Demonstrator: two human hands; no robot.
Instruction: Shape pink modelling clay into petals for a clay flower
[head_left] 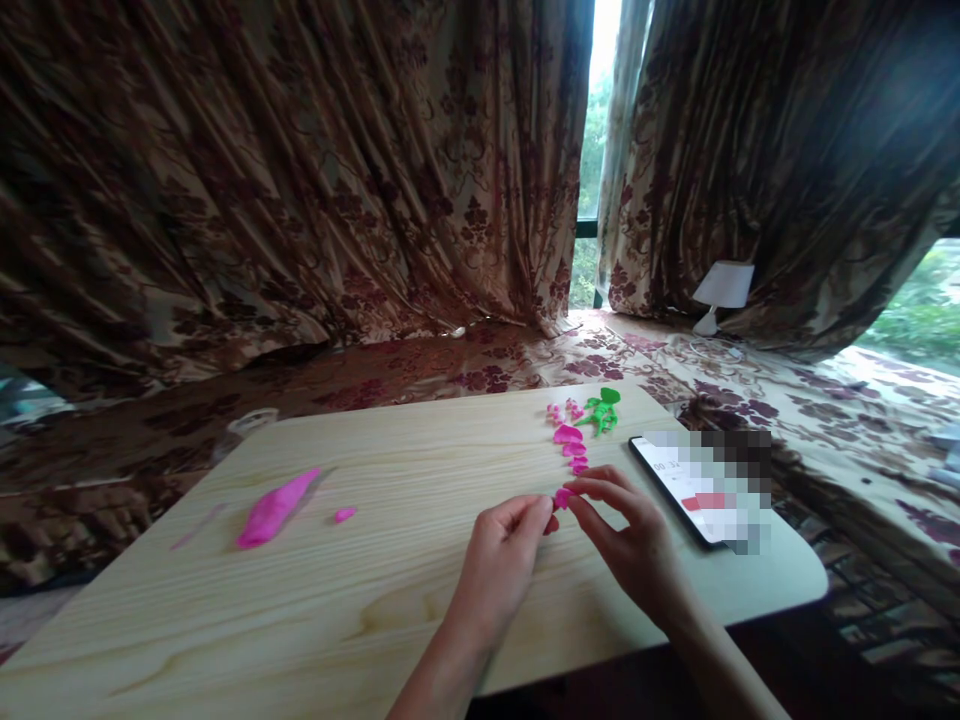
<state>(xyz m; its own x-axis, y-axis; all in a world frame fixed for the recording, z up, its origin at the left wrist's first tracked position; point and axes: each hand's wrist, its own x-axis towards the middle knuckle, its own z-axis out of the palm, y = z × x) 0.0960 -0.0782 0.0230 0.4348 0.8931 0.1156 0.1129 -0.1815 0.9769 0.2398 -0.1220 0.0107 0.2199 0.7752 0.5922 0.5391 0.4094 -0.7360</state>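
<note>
My left hand (501,560) and my right hand (626,525) meet over the wooden table (337,610), fingertips pinched together on a small pink clay piece (562,496). Just beyond it lies a row of pink clay petals (571,445). Behind them sits a green clay stem with leaves (601,410). To the left rests a long pink clay lump (274,510) with a small pink bit (344,514) beside it.
A phone (701,485) lies on the table's right part with its screen lit. A small clear cup (247,425) stands at the table's far left edge. Patterned cloth and curtains surround the table; a white lamp (721,292) stands at the back right.
</note>
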